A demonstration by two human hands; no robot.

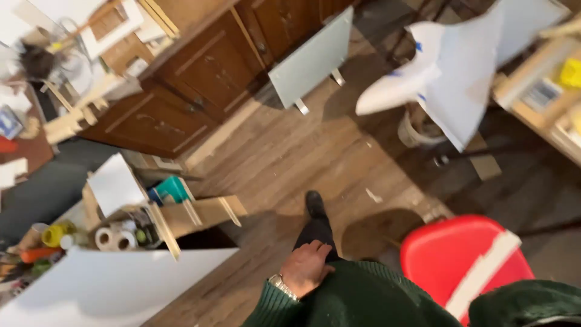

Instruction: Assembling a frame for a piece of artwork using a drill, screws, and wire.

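Note:
My left hand [305, 266] rests flat against my dark trouser leg and the hem of my green sweater [369, 300]. It holds nothing, and a metal watch [282, 286] sits on its wrist. My black shoe [314, 203] stands on the wooden floor [284, 151] just ahead. Of my right arm only the green sleeve [520, 303] shows at the bottom right; the hand is out of the picture. A red plastic seat [448, 254] with a pale strip of tape across it stands close to that sleeve.
A white board [109, 284] lies at the lower left, beside a wooden crate [181, 218] with tape rolls and a teal tub [172, 189]. Dark wooden cabinets [200, 79] and a leaning pale panel [311, 57] line the back. A white winged foam shape [448, 72] hangs over a bucket [417, 130].

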